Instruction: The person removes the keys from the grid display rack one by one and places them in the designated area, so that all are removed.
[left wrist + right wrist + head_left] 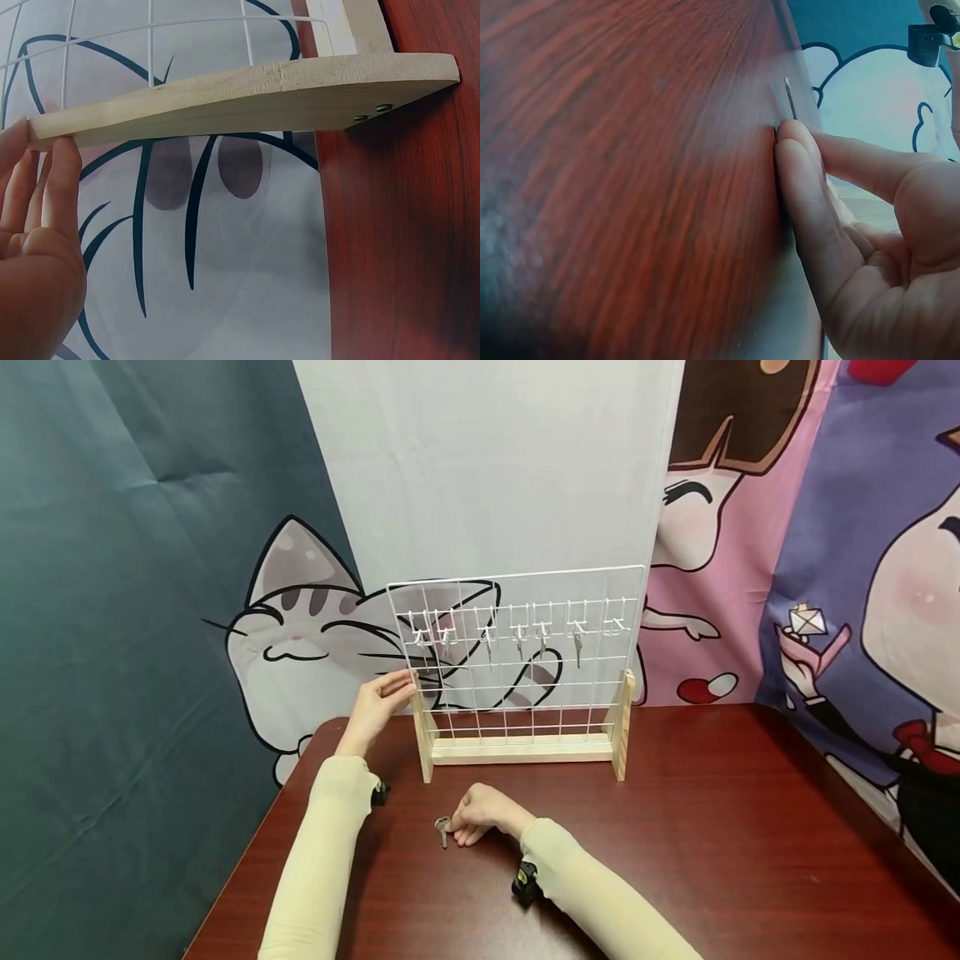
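A small metal key [442, 828] is pinched between the thumb and finger of my right hand [483, 814], low over the front of the table. In the right wrist view the key [790, 97] shows edge-on as a thin strip past the fingertips. My left hand [378, 702] holds the upper end of the left wooden side post [422, 735] of a wire grid rack. The left wrist view has the thumb on one side of this post [225, 94] and fingers on the other. Several keys [578, 647] hang from white hooks along the grid.
The rack's wooden crossbar [521, 750] and right side post [623, 727] stand toward the back of the dark red table [720, 827]. One hook [617, 625] at the far right of the row shows no key. Printed cloths [510, 460] hang behind the table.
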